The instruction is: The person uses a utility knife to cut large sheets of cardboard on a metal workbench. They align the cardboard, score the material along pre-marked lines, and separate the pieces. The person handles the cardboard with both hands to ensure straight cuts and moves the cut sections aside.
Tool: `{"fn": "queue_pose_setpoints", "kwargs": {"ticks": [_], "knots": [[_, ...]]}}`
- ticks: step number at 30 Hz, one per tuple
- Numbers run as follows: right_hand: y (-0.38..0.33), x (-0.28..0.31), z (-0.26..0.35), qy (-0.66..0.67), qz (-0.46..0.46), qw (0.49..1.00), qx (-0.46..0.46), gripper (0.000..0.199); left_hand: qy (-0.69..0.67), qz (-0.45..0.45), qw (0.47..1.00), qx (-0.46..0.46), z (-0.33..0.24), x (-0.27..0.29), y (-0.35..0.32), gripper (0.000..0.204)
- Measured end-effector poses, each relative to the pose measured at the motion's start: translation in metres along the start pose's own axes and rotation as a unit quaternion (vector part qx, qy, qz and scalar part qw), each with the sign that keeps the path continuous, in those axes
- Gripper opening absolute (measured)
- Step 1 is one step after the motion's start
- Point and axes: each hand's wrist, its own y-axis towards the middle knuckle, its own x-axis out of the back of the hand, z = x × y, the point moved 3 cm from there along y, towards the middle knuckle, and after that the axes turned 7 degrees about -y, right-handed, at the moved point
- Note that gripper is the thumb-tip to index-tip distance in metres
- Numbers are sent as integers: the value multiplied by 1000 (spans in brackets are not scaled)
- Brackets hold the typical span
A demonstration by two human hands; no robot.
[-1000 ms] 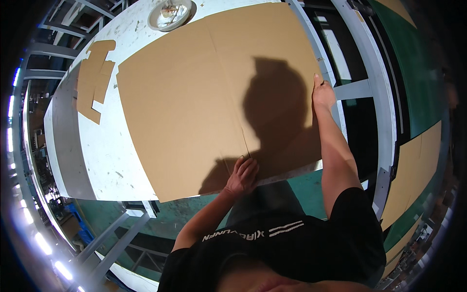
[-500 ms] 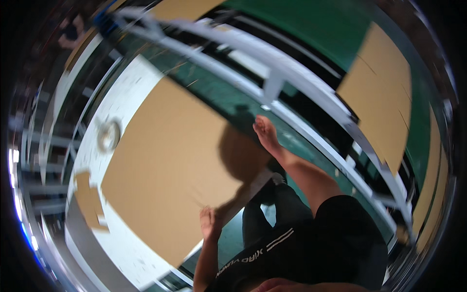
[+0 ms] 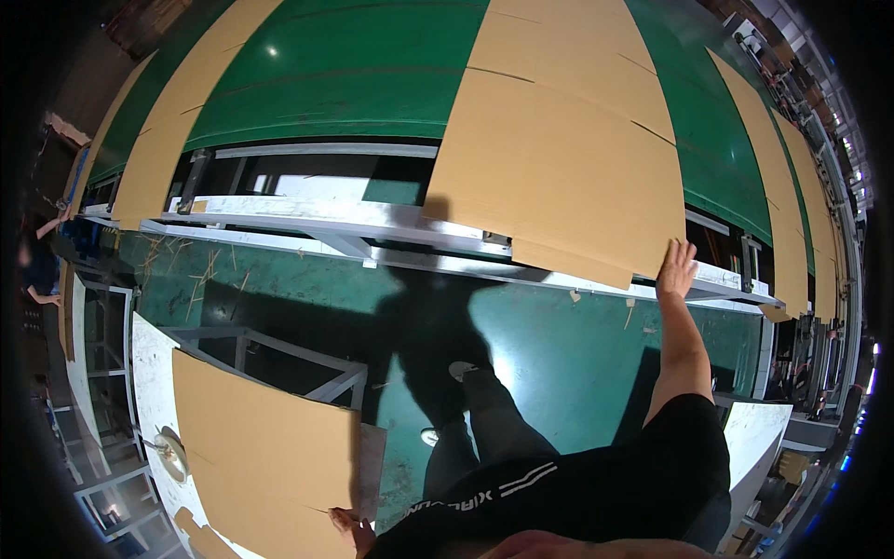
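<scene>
My right hand [image 3: 677, 270] reaches forward to a brown cardboard sheet [image 3: 577, 191] on the green conveyor. Its fingers are stretched out and touch the sheet's near right corner. At lower left, my left hand [image 3: 352, 533] rests at the right edge of another cardboard sheet [image 3: 270, 447], fingers apart. That sheet lies flat on a white-topped table [image 3: 154, 373]. The sheet on the conveyor hangs a little over the near frame rail.
A round tape roll [image 3: 169, 455] sits on the white table. More cardboard strips [image 3: 172, 130] lie across the green belt [image 3: 345, 65]. Scraps [image 3: 200, 279] litter the green floor. A person's arm [image 3: 48, 225] shows at far left; another white table [image 3: 759, 433] stands at right.
My view has swung from the table toward the conveyor. My right hand has gone from above the floor to the conveyor sheet's corner; my left hand stays by the table sheet's edge.
</scene>
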Motion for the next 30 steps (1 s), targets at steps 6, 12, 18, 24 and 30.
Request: {"fn": "queue_pose_setpoints", "kwargs": {"ticks": [6,12,18,24,30], "knots": [[13,97,79,139,-214,911,324,49,-50,-25,998,42,-1,-3,-6,73],[-88,403,168,226,-152,824,498,30,-268,-156,950,29,-21,8,-6,50],[-230,569,153,423,86,689,582,20,-43,-399,895,-195,-13,-7,-13,41],[-364,611,100,596,319,474,564,46,-139,-352,914,-146,-13,-10,-18,43],[-473,579,131,591,433,353,582,53,-417,-365,818,-153,-4,-43,-4,42]]}}
